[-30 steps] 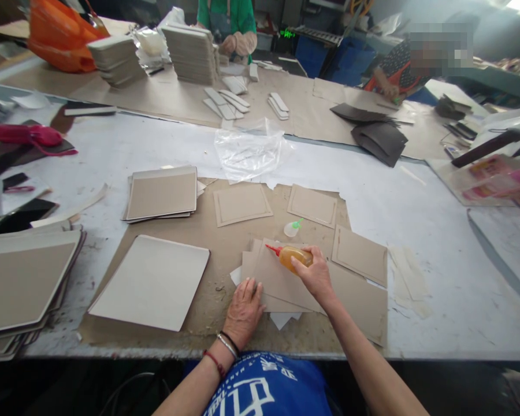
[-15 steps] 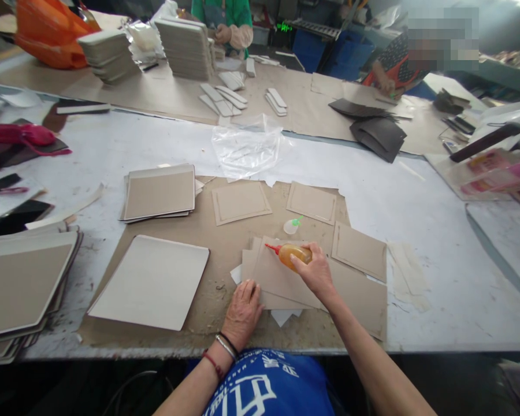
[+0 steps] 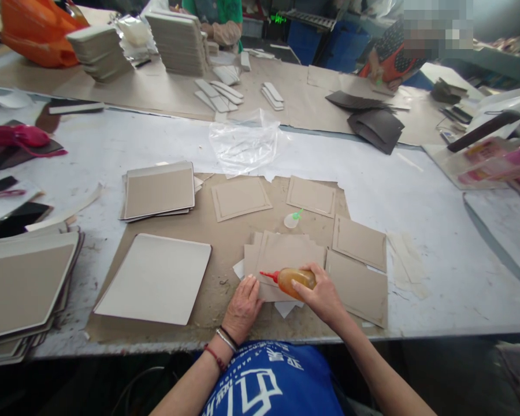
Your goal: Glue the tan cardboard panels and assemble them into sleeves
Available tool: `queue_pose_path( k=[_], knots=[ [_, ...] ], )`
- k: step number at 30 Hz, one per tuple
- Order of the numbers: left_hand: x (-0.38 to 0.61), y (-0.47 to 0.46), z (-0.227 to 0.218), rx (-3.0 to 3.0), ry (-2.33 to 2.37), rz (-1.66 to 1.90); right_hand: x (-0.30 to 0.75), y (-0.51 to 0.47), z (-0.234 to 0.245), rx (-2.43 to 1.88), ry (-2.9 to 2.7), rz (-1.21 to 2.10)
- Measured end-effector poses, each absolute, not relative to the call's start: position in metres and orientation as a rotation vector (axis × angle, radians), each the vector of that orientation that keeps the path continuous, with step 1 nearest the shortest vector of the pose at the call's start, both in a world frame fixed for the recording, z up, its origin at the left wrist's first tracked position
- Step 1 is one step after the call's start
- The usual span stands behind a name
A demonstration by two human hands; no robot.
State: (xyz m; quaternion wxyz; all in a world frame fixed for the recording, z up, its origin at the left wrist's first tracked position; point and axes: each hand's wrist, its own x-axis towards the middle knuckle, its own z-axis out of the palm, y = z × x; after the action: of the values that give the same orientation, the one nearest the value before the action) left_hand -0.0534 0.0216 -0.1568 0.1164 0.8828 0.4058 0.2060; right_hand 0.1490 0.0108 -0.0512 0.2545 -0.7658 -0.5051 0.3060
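My right hand (image 3: 325, 296) is wrapped round a squeeze bottle (image 3: 295, 282) of amber liquid, likely glue. Its red nozzle points left, low over the left edge of the top board in a small stack of grey-brown cardboard sheets (image 3: 291, 249). My left hand (image 3: 243, 307) lies on the stack's lower left corner, fingers stretched out and close to the nozzle tip. Beyond the stack is a small white bottle with a green tip (image 3: 292, 219). Around it lie cardboard pieces with a line along their edges, such as one at the back (image 3: 241, 198) and one at right (image 3: 359, 242).
Left of my hands lies a large pale panel (image 3: 156, 278); behind it is a pile of brown-faced panels (image 3: 159, 190). More panels (image 3: 21, 283) are stacked at far left. A clear plastic bag (image 3: 245, 144) lies mid-table. Two people work across the table.
My right hand has drawn the bottle towards me, its nozzle moving from the board's far left corner down its left edge. My left hand stays at the near corner. The view has shifted slightly.
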Motion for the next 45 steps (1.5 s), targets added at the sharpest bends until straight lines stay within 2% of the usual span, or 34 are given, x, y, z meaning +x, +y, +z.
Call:
queue_pose_path(
  k=[9,15,45],
  knots=[
    [-0.058,0.023,-0.161,2.552,1.154,0.602,0.142,-0.001,-0.051,-2.083,-1.309,0.864],
    [-0.059,0.026,-0.156,2.595,1.131,0.597,0.149,-0.014,-0.047,-2.119,-1.297,0.759],
    [-0.064,0.031,-0.152,2.75,1.039,0.547,0.244,-0.087,-0.037,-2.353,-1.008,0.735]
  ],
)
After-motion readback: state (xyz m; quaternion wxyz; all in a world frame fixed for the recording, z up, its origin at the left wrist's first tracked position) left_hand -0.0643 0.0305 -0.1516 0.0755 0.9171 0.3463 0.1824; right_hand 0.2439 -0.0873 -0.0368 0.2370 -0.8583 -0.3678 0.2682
